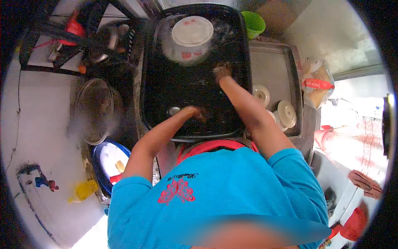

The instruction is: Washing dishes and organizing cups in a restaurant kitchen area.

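Note:
In front of me is a large black plastic tub (174, 90), its inside dark and seemingly holding water. My left hand (197, 112) reaches into its near part, the fingers blurred and half lost in the dark. A small pale round thing (173, 110) lies left of that wrist. My right hand (222, 71) is deeper in the tub, right of the middle, blurred and partly hidden. What either hand holds cannot be made out. Beyond them, at the tub's far end, is a round white dish (192, 31) with red printed marks.
Right of the tub is a metal tray (270, 65) with several cream round lids (286, 113). A green plastic cup (254, 25) stands behind it, and a bagged food packet (317, 82) beside it. On the left are a clear oval dish (94, 111) and a blue-rimmed basin (108, 158).

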`<state>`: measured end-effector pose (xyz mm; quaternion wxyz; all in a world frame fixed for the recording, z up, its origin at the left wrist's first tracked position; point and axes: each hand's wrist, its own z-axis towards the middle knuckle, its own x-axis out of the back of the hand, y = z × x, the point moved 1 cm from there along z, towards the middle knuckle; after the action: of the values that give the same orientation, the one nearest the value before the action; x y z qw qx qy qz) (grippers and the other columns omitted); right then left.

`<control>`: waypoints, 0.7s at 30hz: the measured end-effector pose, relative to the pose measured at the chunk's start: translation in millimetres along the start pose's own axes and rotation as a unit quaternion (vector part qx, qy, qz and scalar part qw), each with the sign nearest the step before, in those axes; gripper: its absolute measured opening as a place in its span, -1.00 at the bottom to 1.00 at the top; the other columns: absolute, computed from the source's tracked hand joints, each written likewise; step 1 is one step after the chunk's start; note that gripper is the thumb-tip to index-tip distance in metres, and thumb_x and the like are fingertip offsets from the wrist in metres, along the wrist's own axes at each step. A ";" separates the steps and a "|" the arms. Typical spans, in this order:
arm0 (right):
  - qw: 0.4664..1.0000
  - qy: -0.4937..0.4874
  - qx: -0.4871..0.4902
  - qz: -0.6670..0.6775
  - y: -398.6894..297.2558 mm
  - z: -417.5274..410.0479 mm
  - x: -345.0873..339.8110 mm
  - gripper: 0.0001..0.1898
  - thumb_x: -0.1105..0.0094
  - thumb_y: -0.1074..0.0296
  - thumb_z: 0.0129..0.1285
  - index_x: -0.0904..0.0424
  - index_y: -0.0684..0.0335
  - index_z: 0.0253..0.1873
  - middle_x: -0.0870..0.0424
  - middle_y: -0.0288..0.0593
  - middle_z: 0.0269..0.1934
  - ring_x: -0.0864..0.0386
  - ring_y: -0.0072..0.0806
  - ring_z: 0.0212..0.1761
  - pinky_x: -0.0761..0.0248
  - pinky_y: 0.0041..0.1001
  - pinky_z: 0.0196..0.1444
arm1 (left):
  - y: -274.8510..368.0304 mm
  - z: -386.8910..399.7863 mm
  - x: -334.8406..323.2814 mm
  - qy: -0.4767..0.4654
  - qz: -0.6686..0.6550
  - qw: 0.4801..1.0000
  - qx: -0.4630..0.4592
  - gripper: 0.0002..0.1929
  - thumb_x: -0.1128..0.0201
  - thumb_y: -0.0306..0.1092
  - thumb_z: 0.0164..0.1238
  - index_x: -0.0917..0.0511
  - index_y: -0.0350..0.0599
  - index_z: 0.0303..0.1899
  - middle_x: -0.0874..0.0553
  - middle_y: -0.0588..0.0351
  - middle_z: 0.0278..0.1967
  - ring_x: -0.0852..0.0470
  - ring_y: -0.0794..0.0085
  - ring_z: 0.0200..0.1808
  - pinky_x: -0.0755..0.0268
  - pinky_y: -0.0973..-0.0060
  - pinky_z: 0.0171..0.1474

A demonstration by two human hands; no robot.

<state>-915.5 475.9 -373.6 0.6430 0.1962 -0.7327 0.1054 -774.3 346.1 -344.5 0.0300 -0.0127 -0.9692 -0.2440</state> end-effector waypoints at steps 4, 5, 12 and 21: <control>0.980 -0.038 -0.052 0.186 -14.2 -5.4 -21.5 -0.62 0.15 0.15 0.29 -0.39 0.13 0.15 -0.35 0.00 0.19 -0.31 -0.12 0.24 -0.26 -0.14 0.17 | 20.8 -31.2 14.9 -0.025 -0.002 1.000 0.003 -0.50 -0.39 -0.03 -0.16 -0.62 -0.09 -0.13 -0.64 0.04 -0.14 -0.57 0.28 -0.15 -0.44 0.30 -0.10; 0.966 -0.013 -0.057 0.250 -6.9 -5.7 -32.5 -0.62 0.12 0.11 0.29 -0.43 0.15 0.10 -0.42 0.02 0.14 -0.37 -0.09 0.18 -0.30 -0.13 0.13 | 31.0 -37.3 16.8 -0.034 0.003 0.999 0.004 -0.50 -0.39 -0.03 -0.16 -0.61 -0.09 -0.13 -0.64 0.04 -0.14 -0.57 0.28 -0.16 -0.44 0.30 -0.10; 0.853 0.030 0.025 0.521 -18.5 -35.8 111.0 -0.81 -0.23 0.27 0.14 -0.59 0.29 -0.33 -0.62 -0.28 -0.53 -0.51 -0.46 -0.51 -0.40 -0.46 -0.43 | 59.2 -114.6 13.4 -0.022 -0.040 0.997 -0.060 -0.48 -0.40 -0.05 -0.15 -0.58 -0.07 -0.09 -0.64 0.05 -0.16 -0.58 0.30 -0.20 -0.45 0.30 -0.15; 0.410 0.108 -0.087 0.902 62.6 -39.4 174.1 -0.81 -0.15 0.26 0.24 -0.51 0.26 -0.18 -0.52 -0.30 -0.50 -0.32 -0.67 -0.64 -0.22 -0.63 -0.61 | 28.5 -97.2 39.2 0.212 -0.008 0.975 -0.068 -0.48 -0.34 -0.10 -0.23 -0.55 -0.22 -0.16 -0.67 0.01 -0.30 -0.62 0.28 -0.29 -0.48 0.32 -0.20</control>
<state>-923.2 521.8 -190.3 0.2646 -0.6477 -0.4166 0.5804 -807.3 325.6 -243.1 0.2319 0.0447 -0.9220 -0.3069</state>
